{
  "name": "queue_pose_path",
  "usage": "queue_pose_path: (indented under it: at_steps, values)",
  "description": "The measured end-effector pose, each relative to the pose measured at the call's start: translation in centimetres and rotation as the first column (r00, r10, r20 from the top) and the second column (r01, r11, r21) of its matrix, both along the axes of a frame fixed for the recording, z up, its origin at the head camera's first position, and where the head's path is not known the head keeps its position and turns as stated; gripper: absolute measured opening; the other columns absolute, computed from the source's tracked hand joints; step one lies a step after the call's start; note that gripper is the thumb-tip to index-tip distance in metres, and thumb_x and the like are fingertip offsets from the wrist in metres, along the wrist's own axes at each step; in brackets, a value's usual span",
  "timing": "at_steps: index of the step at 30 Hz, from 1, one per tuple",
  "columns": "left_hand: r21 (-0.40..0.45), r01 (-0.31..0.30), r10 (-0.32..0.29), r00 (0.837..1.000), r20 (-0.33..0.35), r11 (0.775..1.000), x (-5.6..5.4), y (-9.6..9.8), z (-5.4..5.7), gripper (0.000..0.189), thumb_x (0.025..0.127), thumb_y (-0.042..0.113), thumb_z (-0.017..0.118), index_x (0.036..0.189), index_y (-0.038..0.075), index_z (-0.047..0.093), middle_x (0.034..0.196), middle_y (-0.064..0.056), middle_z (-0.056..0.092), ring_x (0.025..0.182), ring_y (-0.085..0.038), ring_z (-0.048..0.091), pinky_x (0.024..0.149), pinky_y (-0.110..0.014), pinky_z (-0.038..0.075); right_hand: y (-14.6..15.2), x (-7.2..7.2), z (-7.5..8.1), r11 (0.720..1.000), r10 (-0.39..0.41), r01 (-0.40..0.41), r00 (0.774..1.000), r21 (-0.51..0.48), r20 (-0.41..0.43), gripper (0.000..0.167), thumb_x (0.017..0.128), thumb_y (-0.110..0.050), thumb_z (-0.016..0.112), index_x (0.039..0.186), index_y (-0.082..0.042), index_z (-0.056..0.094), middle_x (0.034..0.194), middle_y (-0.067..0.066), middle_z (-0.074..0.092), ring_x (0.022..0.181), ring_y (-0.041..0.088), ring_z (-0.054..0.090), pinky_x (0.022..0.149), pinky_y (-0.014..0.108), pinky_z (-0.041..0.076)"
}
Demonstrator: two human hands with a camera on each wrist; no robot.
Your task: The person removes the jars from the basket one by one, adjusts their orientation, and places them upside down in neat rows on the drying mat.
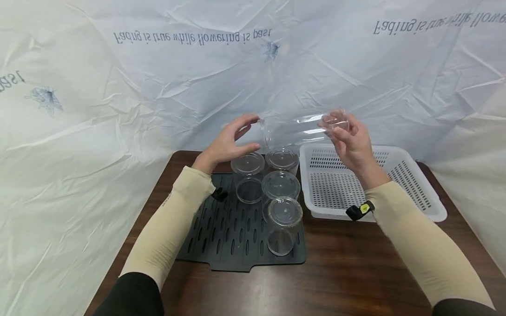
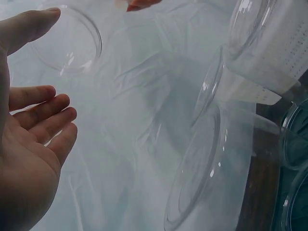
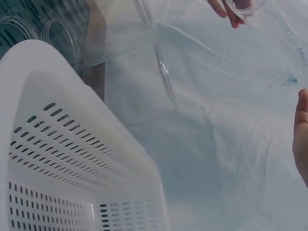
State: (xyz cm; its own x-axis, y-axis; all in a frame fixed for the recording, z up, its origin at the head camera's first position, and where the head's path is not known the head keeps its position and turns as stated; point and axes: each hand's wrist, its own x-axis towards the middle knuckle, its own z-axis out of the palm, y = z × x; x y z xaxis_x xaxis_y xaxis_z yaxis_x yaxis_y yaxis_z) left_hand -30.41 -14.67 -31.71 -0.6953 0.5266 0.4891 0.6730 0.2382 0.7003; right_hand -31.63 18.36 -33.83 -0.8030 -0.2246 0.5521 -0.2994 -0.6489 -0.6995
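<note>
A clear cylindrical jar (image 1: 293, 131) is held on its side in the air above the back of the table. My right hand (image 1: 355, 145) grips its right end between thumb and fingers. At the other end, my left hand (image 1: 228, 141) is spread, thumb below and fingers above, fingertips right at the rim. The left wrist view shows that hand (image 2: 36, 139) with fingers extended and the thumb overlapping the jar's round rim (image 2: 98, 41). Below, several similar clear jars (image 1: 284, 212) stand bottom-up, close together on a dark slotted drying mat (image 1: 229, 243).
A white perforated basket (image 1: 433, 208) stands at the back right, below my right hand. The brown wooden table (image 1: 349, 277) extends forward of mat and basket. Behind it hangs a wrinkled white sheet (image 1: 197, 77) with printed lettering.
</note>
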Motion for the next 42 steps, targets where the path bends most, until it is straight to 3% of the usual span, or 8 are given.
queue_pose_path:
  at_steps: [5, 12, 18, 24, 32, 42]
  values:
    - [-0.029, -0.046, 0.046, 0.999, -0.029, 0.999, -1.7, -1.2, -2.0, 0.073, 0.086, 0.004, 0.073, 0.148, -0.001, 0.036, 0.153, -0.018, 0.035, 0.145, -0.028, 0.029, 0.12, -0.039, 0.025, -0.3, 0.1, 0.5, 0.998, -0.024, 0.026, 0.999, 0.051, -0.031, 0.039, 0.082, 0.008, 0.071, 0.119, 0.008, 0.059, 0.111, 0.017, 0.066, 0.101, 0.029, 0.067, 0.095, 0.029, 0.053]
    - [-0.102, -0.139, 0.137, 0.99, -0.032, 0.985, -2.2, -2.9, -3.3, 0.074, 0.087, 0.021, 0.074, 0.151, 0.01, 0.036, 0.156, -0.008, 0.033, 0.146, -0.019, 0.027, 0.12, -0.031, 0.024, -0.9, 0.4, 1.1, 0.996, 0.008, -0.002, 0.997, 0.084, -0.071, 0.046, 0.079, 0.012, 0.07, 0.122, 0.011, 0.054, 0.109, 0.019, 0.065, 0.103, 0.031, 0.065, 0.098, 0.036, 0.052]
    - [-0.16, -0.196, 0.198, 0.98, 0.0, 0.968, -2.4, -4.3, -4.4, 0.077, 0.088, 0.032, 0.073, 0.151, 0.011, 0.035, 0.156, -0.008, 0.033, 0.147, -0.021, 0.027, 0.12, -0.035, 0.025, -1.5, 0.9, 1.6, 0.989, 0.02, -0.004, 0.994, 0.146, -0.103, 0.047, 0.077, 0.009, 0.076, 0.12, 0.009, 0.057, 0.108, 0.017, 0.066, 0.103, 0.029, 0.065, 0.097, 0.035, 0.052]
    - [-0.197, -0.216, 0.224, 0.975, 0.015, 0.956, -2.4, -5.4, -5.2, 0.078, 0.09, 0.036, 0.07, 0.153, 0.01, 0.032, 0.159, -0.009, 0.028, 0.148, -0.021, 0.023, 0.12, -0.038, 0.025, -1.8, 1.3, 2.0, 0.973, 0.006, 0.022, 0.993, 0.232, -0.117, 0.056, 0.076, 0.007, 0.078, 0.127, 0.01, 0.054, 0.108, 0.014, 0.067, 0.101, 0.027, 0.065, 0.095, 0.033, 0.053]
    - [-0.226, -0.228, 0.241, 0.97, 0.03, 0.947, -2.7, -6.7, -6.1, 0.078, 0.091, 0.04, 0.068, 0.154, 0.013, 0.03, 0.161, -0.009, 0.023, 0.15, -0.021, 0.017, 0.121, -0.04, 0.023, -2.3, 1.5, 2.4, 0.954, -0.003, 0.05, 0.988, 0.297, -0.157, 0.052, 0.076, 0.014, 0.071, 0.126, 0.012, 0.054, 0.109, 0.013, 0.065, 0.1, 0.025, 0.065, 0.093, 0.034, 0.053]
    - [-0.276, -0.273, 0.295, 0.954, 0.041, 0.922, -3.1, -8.5, -7.5, 0.078, 0.092, 0.047, 0.064, 0.154, 0.015, 0.03, 0.16, -0.008, 0.026, 0.149, -0.024, 0.022, 0.12, -0.04, 0.025, -3.6, 1.7, 2.9, 0.926, 0.007, 0.065, 0.982, 0.372, -0.188, 0.058, 0.071, 0.019, 0.07, 0.126, 0.011, 0.054, 0.112, 0.013, 0.064, 0.099, 0.024, 0.066, 0.092, 0.034, 0.054]
